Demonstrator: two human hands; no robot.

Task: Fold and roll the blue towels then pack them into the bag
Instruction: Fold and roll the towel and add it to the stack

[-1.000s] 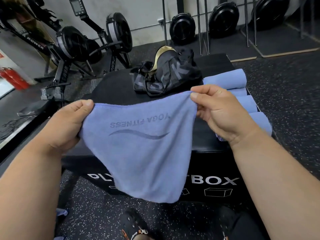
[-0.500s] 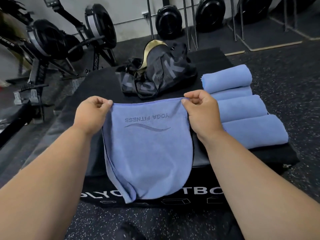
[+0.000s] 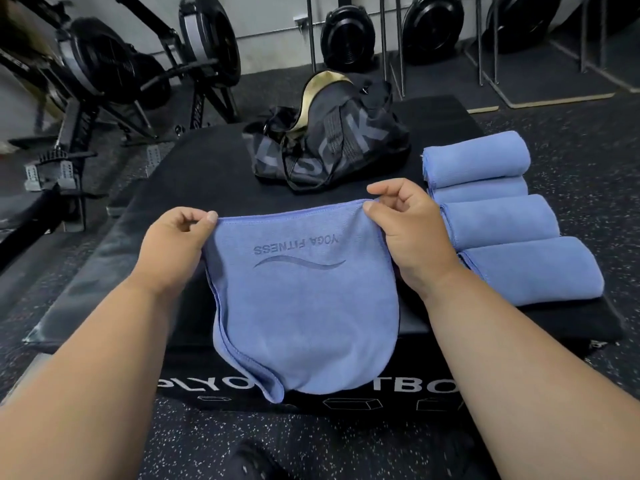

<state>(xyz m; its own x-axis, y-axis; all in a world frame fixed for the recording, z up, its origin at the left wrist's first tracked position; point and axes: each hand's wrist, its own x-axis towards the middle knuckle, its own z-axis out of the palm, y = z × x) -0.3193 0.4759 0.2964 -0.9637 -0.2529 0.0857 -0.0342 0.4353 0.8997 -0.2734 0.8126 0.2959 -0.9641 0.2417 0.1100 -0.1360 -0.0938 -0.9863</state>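
I hold up a blue towel (image 3: 304, 306) printed "YOGA FITNESS", folded double, hanging over the front edge of the black plyo box (image 3: 194, 174). My left hand (image 3: 173, 244) pinches its top left corner. My right hand (image 3: 405, 230) pinches the top right corner. Several rolled blue towels (image 3: 502, 223) lie side by side on the right part of the box. The black bag (image 3: 332, 143), with a gold lining at its opening, sits at the back middle of the box, beyond the towel.
Rowing machines (image 3: 114, 71) stand on the floor to the left. Black fan-wheel machines (image 3: 349, 32) line the back wall behind metal posts. Speckled rubber floor (image 3: 588, 140) surrounds the box. My dark shoe (image 3: 249, 462) shows at the bottom.
My hands have moved closer together and lower, so the towel now hangs narrower against the box front. The view shifted left, showing more of the rolled towels.
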